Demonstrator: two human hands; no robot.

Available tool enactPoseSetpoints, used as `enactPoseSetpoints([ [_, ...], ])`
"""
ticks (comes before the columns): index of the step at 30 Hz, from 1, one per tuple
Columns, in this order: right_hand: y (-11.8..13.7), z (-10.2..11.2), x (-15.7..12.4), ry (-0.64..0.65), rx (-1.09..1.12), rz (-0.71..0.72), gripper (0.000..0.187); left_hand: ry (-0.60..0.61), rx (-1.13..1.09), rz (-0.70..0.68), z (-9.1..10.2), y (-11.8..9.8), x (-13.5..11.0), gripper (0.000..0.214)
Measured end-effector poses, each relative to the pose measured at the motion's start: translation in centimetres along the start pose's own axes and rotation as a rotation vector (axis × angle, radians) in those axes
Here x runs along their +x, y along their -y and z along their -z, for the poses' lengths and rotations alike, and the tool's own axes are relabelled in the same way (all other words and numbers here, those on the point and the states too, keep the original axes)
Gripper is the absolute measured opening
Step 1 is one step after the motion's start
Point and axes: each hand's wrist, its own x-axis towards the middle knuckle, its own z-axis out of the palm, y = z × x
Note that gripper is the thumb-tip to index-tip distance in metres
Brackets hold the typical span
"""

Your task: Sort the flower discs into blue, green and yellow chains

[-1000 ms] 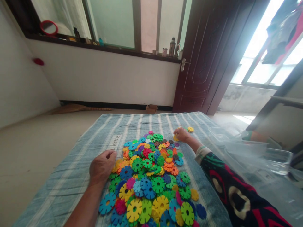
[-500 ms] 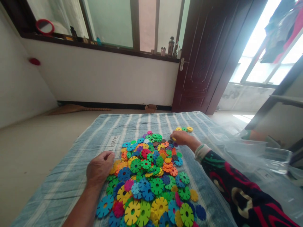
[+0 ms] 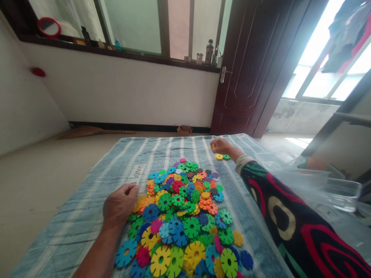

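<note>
A heap of slotted plastic discs point(image 3: 177, 200), in many colours, lies on a striped blue cloth point(image 3: 162, 150). My left hand point(image 3: 120, 202) rests on the cloth by the heap's left side, fingers curled in; whatever they may hold is hidden. Beyond the heap, to the right, my right hand point(image 3: 220, 146) pinches a small yellow slotted disc point(image 3: 213, 147) in its fingertips. Just below that hand, a loose yellow disc point(image 3: 218, 157) and a green disc point(image 3: 226, 157) lie side by side, apart from the heap.
Clear plastic bins point(image 3: 344, 195) stand to the right, beside the cloth-covered surface. A wall and a dark red door point(image 3: 243, 77) are beyond it. On the floor at the back are a small cardboard box point(image 3: 184, 130) and a broom point(image 3: 84, 132).
My right hand has moved away from the heap's far right edge, further back and up past the two loose discs, with the yellow disc in it. My left hand stays nearly in place.
</note>
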Motion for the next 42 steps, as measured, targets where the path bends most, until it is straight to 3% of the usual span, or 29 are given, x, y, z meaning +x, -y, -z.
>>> enactPoseSetpoints([
  [6,0.5,-2.8,0.2,0.09,0.011,-0.038,0.038,-0.001,0.001,0.009,0.0,0.1,0.1,0.026],
  [12,0.6,-3.8,0.2,0.166,0.008,-0.033,0.037,-0.007,0.008,0.01,-0.2,0.2,0.2,0.026],
  [19,-1.2,-3.8,1.3,0.177,0.061,-0.054,0.059,0.022,0.044,0.008,0.1,0.0,0.1,0.028],
  [25,-2.5,-3.2,1.3,0.192,0.094,-0.042,0.048,0.044,0.068,0.025,0.4,-0.2,0.0,0.028],
  [30,-1.3,-3.8,0.7,0.219,0.071,0.001,0.053,0.053,0.091,0.035,0.3,-0.2,0.2,0.029],
  [37,-0.4,-4.1,0.6,0.229,0.045,0.031,0.036,0.055,0.103,0.036,0.3,-0.2,0.2,0.03],
  [42,-1.3,-3.6,0.5,0.193,0.075,-0.019,0.055,0.063,0.102,0.047,0.4,-0.5,0.1,0.03],
])
